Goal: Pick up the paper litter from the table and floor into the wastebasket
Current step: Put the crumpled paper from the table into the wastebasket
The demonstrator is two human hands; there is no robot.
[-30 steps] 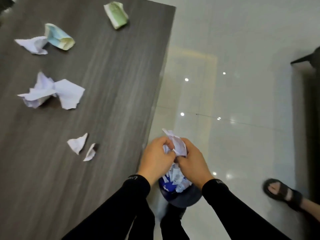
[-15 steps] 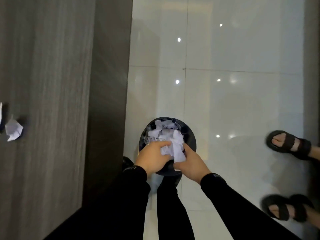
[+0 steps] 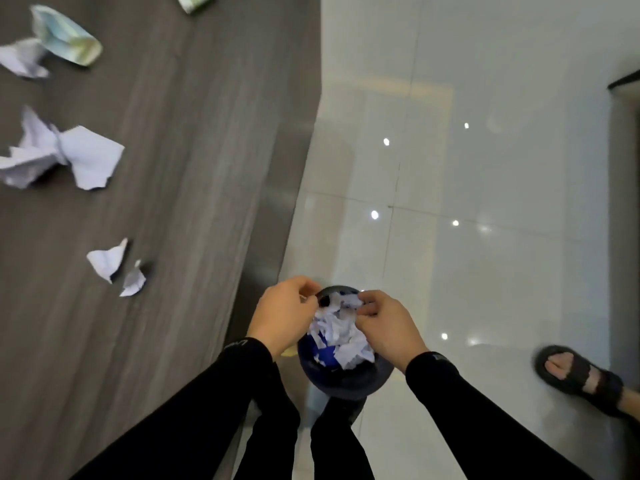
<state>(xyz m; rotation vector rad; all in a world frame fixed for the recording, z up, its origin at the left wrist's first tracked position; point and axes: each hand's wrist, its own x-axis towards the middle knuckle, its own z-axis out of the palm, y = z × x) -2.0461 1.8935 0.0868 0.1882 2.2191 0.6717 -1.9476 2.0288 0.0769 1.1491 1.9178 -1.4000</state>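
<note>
Here both hands hang over the mouth of the dark round wastebasket (image 3: 346,381), which stands on the glossy tiled floor (image 3: 485,237) just below the fingertips. The left hand (image 3: 282,311) has its fingers curled loosely inward with the tips near the thumb; whether it pinches a scrap I cannot tell. The right hand (image 3: 384,322) has its fingers bent and close together, their tips touching the heap of crumpled white paper (image 3: 337,332) that fills the basket up to the rim, though a firm hold is not clear. That heap lies between the two sets of fingers and just under them.

Out to the left of the left fingers lies the grey wood-grain table (image 3: 190,202). Nearest the fingers are two small white scraps (image 3: 107,263), close to one another. Farther beyond them lies a large crumpled white sheet (image 3: 62,155), and farther still a pale blue and green folded paper (image 3: 64,36) beside another white wad (image 3: 22,60). A greenish piece (image 3: 194,1) is cut by the top edge. Well to the right of the right fingers a foot in a black sandal (image 3: 581,379) rests on the floor.
</note>
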